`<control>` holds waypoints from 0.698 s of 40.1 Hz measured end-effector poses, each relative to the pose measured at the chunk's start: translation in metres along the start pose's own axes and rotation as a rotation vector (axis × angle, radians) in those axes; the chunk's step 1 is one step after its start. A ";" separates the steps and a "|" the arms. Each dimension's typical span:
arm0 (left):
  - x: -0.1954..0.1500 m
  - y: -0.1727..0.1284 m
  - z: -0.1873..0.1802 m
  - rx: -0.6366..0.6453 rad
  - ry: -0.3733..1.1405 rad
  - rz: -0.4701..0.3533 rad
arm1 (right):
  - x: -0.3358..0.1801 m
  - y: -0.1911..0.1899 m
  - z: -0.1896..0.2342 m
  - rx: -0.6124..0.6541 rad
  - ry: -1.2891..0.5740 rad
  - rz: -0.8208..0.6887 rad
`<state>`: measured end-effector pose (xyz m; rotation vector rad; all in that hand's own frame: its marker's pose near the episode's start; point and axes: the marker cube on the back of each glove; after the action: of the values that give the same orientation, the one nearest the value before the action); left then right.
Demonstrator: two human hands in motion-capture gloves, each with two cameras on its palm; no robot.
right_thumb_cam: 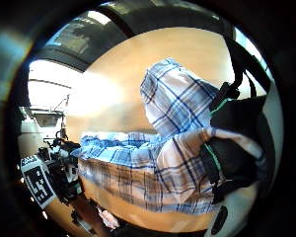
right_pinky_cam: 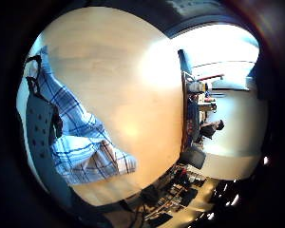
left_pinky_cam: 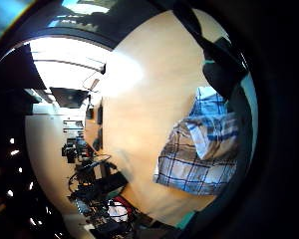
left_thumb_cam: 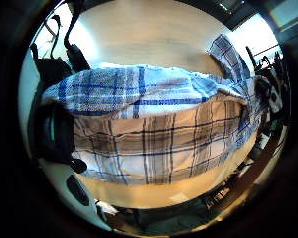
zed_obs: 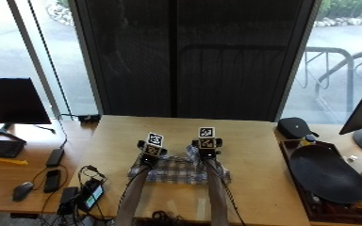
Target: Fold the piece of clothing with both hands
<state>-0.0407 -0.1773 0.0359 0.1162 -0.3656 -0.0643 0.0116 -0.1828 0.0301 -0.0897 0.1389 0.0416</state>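
Note:
A blue, white and tan plaid garment [zed_obs: 178,170] lies partly folded near the front edge of the wooden table [zed_obs: 250,141]. My left hand [zed_obs: 150,154] is at its far left edge and my right hand [zed_obs: 207,149] at its far right edge. In the right thumb side palm view the gloved fingers [right_thumb_cam: 232,160] curl round a raised fold of the garment [right_thumb_cam: 172,148]. The left thumb side palm view shows the garment [left_thumb_cam: 159,124] close under the palm, its blue layer folded over the tan one, with gloved fingers [left_thumb_cam: 54,134] gripping its end.
A dark tray [zed_obs: 325,172] and a black pouch [zed_obs: 296,127] sit at the table's right. Chargers and cables [zed_obs: 84,193] lie along its left edge. A side desk [zed_obs: 18,155] with a monitor, keyboard and mouse stands to the left. Bare wood stretches beyond the garment.

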 end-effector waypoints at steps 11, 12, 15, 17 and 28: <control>0.002 0.017 0.014 -0.093 0.162 0.000 | 0.017 -0.013 0.004 0.183 -0.089 0.078; 0.000 0.016 0.011 -0.070 0.163 -0.006 | 0.020 -0.014 0.000 0.239 -0.105 0.090; -0.015 0.013 0.003 0.027 0.118 -0.048 | 0.033 -0.010 -0.018 0.409 -0.140 0.134; -0.027 0.009 -0.003 0.118 0.081 -0.078 | 0.045 -0.005 -0.025 0.492 -0.161 0.164; -0.021 0.043 -0.011 0.177 0.173 -0.081 | 0.102 0.066 0.008 0.350 -0.389 0.138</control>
<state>-0.0547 -0.1319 0.0234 0.3101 -0.1930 -0.1009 0.1100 -0.1132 0.0178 0.2771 -0.2371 0.1707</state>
